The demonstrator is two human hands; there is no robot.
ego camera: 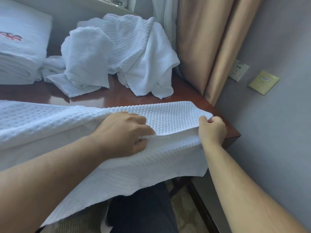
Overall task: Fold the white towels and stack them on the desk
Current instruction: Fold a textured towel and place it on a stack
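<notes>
A white waffle-weave towel (168, 115) lies across the front of the dark wooden desk (127, 98), and its lower part hangs over the desk's front edge. My left hand (124, 133) pinches the towel's folded edge near the middle. My right hand (212, 130) grips the towel's right end at the desk's front right corner. A heap of unfolded white towels (117, 54) sits at the back of the desk. A stack of folded white towels (20, 47), one with red embroidery, stands at the back left.
Beige curtains (210, 39) hang close behind the desk's right side. A grey wall (277, 123) with a white socket (238, 70) and a beige switch plate (263, 82) runs along the right. My dark trousers (143, 207) and patterned carpet show below the desk.
</notes>
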